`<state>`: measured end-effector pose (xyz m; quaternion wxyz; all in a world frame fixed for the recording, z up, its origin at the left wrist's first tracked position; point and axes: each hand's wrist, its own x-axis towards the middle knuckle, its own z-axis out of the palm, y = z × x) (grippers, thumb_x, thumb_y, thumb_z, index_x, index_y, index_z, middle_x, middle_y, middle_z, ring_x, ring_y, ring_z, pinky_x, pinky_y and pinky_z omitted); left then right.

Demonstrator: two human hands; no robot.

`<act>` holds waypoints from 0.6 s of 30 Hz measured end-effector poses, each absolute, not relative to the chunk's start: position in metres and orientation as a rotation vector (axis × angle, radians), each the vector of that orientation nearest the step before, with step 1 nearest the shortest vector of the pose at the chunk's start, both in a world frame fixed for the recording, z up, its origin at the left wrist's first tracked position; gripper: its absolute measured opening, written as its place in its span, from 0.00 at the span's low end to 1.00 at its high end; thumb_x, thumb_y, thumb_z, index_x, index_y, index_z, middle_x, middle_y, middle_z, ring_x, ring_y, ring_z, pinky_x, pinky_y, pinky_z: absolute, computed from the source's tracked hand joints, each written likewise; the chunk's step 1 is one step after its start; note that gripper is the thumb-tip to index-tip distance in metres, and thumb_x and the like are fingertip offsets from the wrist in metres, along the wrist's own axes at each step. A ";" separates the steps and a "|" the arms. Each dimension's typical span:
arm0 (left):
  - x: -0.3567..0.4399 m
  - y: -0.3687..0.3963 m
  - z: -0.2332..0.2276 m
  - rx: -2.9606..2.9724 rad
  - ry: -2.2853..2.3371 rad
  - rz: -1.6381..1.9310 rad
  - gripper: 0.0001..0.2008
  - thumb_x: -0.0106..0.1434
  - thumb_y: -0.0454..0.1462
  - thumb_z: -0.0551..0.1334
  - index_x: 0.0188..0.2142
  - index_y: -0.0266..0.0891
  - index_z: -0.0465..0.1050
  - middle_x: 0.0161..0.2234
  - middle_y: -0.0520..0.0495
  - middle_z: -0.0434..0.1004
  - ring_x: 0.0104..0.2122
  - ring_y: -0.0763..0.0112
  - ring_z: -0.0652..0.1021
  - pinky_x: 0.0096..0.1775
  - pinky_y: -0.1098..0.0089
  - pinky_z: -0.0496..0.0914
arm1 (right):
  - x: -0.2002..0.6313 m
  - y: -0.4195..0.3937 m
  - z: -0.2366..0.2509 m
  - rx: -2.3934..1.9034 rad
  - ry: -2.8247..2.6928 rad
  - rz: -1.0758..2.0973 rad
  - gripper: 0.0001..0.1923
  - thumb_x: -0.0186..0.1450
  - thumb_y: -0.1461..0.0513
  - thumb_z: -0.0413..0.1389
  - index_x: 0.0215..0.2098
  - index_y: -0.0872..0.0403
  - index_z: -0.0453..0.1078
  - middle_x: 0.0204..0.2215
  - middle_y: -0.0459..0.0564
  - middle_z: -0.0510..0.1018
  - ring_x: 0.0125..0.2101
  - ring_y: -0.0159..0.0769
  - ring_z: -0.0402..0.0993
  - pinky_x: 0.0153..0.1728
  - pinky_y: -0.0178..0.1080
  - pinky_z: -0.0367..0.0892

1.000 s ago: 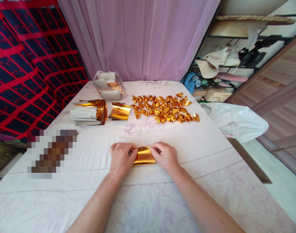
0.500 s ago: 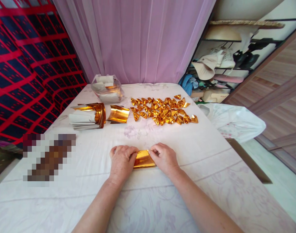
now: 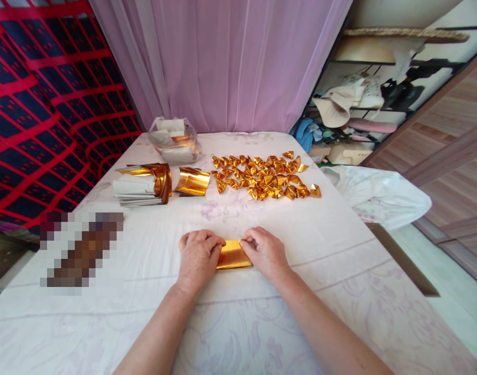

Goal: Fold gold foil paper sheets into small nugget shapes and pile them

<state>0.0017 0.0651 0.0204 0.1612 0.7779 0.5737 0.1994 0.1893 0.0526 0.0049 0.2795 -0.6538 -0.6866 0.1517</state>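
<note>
Both hands are down on the bed (image 3: 340, 291), close together near its middle, each pinching an end of one gold sheet (image 3: 233, 255). The left hand (image 3: 199, 256) covers the sheet's left end with curled fingers; the right hand (image 3: 265, 251) grips the right end between thumb and fingertips. Only the strip of foil between them shows, lying flat on the cover, so how it is folded under the fingers I cannot tell.

Toward the far edge lies a spread of small folded gold pieces (image 3: 264, 177), several dozen and too crowded to count exactly. Left of them sits one curled gold sheet (image 3: 192, 181), then one stack (image 3: 142, 183) of paper with gold foil wrapped around its right end. Behind these, at the far left corner, stands one clear bag (image 3: 174, 139) with white and gold sheets inside, its contents blurred by the plastic.

Near the left edge a pixelated patch hides whatever is there. A white bag (image 3: 379, 195) hangs off the right edge.
</note>
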 end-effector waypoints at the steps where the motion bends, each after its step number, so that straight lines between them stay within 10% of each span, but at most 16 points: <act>1: 0.001 0.066 0.021 2.221 1.633 0.565 0.10 0.62 0.34 0.59 0.34 0.50 0.79 0.38 0.51 0.78 0.43 0.62 0.73 0.49 0.56 0.57 | 0.189 0.053 0.005 -1.757 -1.846 0.418 0.04 0.60 0.65 0.57 0.30 0.49 0.71 0.30 0.42 0.76 0.31 0.31 0.72 0.34 0.32 0.61; 18: -0.004 0.070 0.027 2.173 1.567 0.481 0.06 0.58 0.41 0.65 0.36 0.50 0.79 0.41 0.51 0.77 0.45 0.61 0.73 0.52 0.54 0.56 | 0.193 0.055 0.012 -1.768 -1.999 0.417 0.05 0.63 0.64 0.57 0.32 0.48 0.75 0.33 0.44 0.76 0.36 0.32 0.73 0.36 0.33 0.62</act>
